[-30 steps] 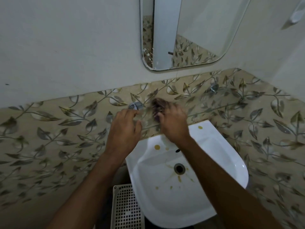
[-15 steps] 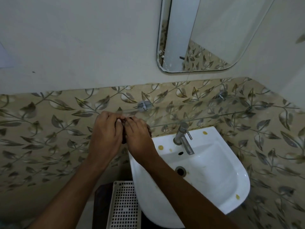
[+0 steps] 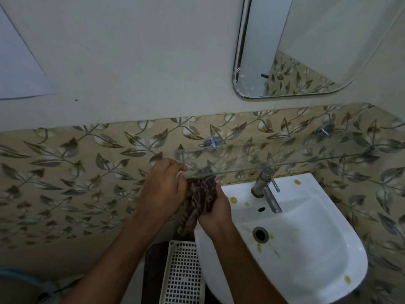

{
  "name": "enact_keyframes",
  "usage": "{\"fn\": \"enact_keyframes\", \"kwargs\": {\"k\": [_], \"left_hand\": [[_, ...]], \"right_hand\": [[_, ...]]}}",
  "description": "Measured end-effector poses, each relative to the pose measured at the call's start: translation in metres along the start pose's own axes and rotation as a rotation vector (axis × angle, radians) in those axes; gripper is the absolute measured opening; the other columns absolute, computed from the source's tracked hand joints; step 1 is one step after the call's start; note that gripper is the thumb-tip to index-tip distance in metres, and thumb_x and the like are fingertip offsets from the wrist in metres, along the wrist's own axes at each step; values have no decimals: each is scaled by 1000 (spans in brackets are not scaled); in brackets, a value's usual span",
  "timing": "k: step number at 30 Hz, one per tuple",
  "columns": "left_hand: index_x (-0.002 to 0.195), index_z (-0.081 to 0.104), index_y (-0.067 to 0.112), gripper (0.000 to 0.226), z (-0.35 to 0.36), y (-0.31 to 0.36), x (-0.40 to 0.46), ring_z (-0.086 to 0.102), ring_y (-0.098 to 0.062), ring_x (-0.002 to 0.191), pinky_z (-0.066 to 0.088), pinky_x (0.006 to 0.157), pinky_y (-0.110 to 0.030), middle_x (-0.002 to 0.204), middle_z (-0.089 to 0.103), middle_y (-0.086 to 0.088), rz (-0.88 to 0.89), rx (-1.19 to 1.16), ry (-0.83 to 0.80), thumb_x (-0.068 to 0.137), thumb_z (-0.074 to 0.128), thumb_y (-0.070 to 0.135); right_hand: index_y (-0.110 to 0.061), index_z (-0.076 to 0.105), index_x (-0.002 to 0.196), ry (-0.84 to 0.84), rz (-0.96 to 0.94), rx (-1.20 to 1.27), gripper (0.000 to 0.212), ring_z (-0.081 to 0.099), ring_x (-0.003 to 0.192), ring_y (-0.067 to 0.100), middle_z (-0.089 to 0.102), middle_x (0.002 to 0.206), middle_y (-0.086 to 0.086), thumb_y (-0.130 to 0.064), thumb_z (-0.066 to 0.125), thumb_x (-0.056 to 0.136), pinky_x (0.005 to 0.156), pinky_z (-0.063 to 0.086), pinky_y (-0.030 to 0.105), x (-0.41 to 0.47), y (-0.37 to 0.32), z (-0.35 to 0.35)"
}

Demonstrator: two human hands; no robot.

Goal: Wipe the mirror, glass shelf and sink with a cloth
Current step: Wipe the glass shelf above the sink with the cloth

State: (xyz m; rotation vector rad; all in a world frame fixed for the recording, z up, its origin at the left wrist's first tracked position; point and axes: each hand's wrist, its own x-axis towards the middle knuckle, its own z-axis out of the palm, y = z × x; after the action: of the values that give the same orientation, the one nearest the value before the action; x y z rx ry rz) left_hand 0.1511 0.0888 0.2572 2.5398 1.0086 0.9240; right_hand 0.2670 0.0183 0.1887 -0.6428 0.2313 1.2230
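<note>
A dark patterned cloth (image 3: 200, 197) hangs between both hands just under the left end of the clear glass shelf (image 3: 306, 160). My left hand (image 3: 162, 189) pinches the cloth's upper edge against the shelf's front corner. My right hand (image 3: 215, 210) grips the cloth lower down, over the left rim of the white sink (image 3: 317, 270). The sink carries yellow-brown stains around its drain and rim. The mirror (image 3: 306, 47) hangs on the wall at the upper right.
A metal tap (image 3: 266, 189) stands at the back of the sink under the shelf. Two chrome shelf brackets (image 3: 212, 143) hold the glass to the leaf-patterned tiles. A white perforated basket (image 3: 182, 275) stands below, left of the sink. A blue-rimmed bucket (image 3: 19, 286) sits bottom left.
Both hands moved left along the shelf from near the tap to its left end. The cloth now hangs lower between them, and the view has shifted left and down.
</note>
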Motion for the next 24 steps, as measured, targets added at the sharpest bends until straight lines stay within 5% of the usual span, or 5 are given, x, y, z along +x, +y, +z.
{"fn": "enact_keyframes", "kwargs": {"k": [4, 8, 13, 16, 24], "left_hand": [[104, 68, 11, 17, -1, 6, -1, 55, -21, 94, 51, 82, -41, 98, 58, -5, -12, 17, -27, 94, 55, 14], [110, 68, 13, 24, 0, 8, 4, 55, -19, 98, 50, 86, -36, 103, 60, -4, -19, 18, -29, 92, 52, 17], [110, 68, 13, 23, 2, 7, 3, 55, -19, 99, 47, 87, -33, 104, 61, -4, -6, 7, -38, 94, 52, 18], [110, 68, 13, 23, 5, 7, 2, 55, -19, 100, 47, 86, -33, 103, 61, -4, 2, -9, -25, 93, 52, 17], [107, 67, 12, 23, 19, 21, 12, 52, -20, 99, 45, 88, -34, 103, 59, -4, 33, -21, -27, 93, 50, 18]], "right_hand": [[-3, 58, 131, -118, -9, 259, 41, 58, 115, 35, 64, 124, 22, -24, 37, 104, 97, 52, 41, 23, -18, 39], [-1, 57, 133, -151, 70, 153, 45, 59, 117, 34, 61, 127, 22, -20, 43, 94, 111, 41, 39, 21, 0, 47], [5, 67, 111, -134, 69, 187, 41, 72, 92, 40, 68, 109, 28, -20, 35, 102, 79, 61, 49, 7, -24, 16], [-4, 63, 100, -108, -39, 276, 30, 67, 75, 30, 66, 88, 18, -15, 35, 100, 59, 62, 35, 18, -44, 28], [9, 59, 125, -236, 145, 146, 37, 65, 109, 42, 61, 125, 29, -14, 48, 98, 96, 52, 51, -4, -24, 13]]}}
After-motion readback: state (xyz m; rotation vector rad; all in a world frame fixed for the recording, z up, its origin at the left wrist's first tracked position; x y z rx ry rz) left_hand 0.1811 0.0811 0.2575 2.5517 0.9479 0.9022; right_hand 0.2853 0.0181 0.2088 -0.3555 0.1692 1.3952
